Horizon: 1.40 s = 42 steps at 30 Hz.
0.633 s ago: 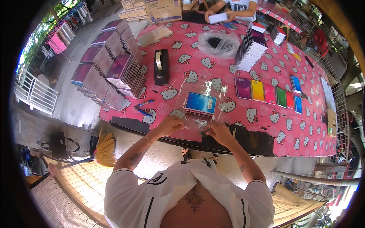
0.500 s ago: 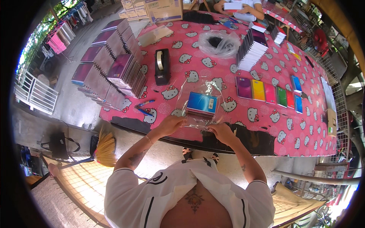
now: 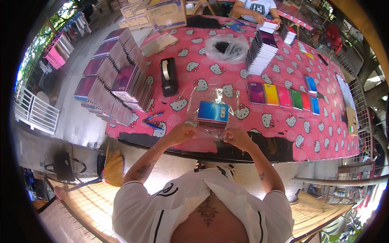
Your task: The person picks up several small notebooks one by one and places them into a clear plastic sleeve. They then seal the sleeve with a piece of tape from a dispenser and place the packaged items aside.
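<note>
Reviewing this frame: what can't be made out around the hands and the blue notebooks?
Head view only.
- Fingertips of left hand and right hand: too small; grip on the clear plastic bag unclear.
- Blue notebooks: count too small to tell.
- Bag's opening: transparent, glare hides it.
- Pens: type unreadable.
- Person at far table end: cut by the top edge.

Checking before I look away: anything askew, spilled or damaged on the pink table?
Nothing spilled or damaged. The stacked notebooks at the table's left lean in a slanted fan, and two pens lie loose near the edge. Both hands hold the clear bag around the blue notebook.
</note>
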Available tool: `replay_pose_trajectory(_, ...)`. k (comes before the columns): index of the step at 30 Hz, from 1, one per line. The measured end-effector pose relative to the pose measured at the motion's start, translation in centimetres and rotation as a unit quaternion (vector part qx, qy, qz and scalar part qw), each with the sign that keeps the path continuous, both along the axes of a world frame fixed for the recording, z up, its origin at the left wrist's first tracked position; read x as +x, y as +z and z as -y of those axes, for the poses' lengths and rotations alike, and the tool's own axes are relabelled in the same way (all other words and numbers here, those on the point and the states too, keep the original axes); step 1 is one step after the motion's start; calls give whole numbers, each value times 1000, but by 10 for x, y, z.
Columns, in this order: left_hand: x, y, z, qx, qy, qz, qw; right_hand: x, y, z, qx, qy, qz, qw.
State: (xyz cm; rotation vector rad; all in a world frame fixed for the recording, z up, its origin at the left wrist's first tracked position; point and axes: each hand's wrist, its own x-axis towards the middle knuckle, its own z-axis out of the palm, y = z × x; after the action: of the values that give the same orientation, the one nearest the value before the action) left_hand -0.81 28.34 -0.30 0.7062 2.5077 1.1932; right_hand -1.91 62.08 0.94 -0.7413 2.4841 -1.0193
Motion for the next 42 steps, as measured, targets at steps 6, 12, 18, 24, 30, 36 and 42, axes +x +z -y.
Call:
replay_pose_trajectory(6,-5,9,2,-105,-5,-18,994,-6,-9,-13,46,-17,59,997)
replay_pose_trajectory(12,-53,-12,-31,112,272,-41,955,-46,-12,15,-295,-347,204,867)
replay_pose_trajectory(18,-68,-23,-52,132,320,157,925,-80,-44,15,-137,-379,80,912)
replay_pose_trajectory(24,-81,-29,-77,45,308,110,944,-110,-55,3,181,-405,-94,891)
replay_pose_trajectory(30,-83,-36,-51,100,318,200,921,-110,-42,38,168,-383,-64,906)
replay_pose_trajectory(36,-91,-7,-89,151,327,283,889,-105,-61,23,146,-441,-103,879)
replay_pose_trajectory(42,-73,11,-94,281,317,307,852,-94,-52,40,145,-428,-143,881)
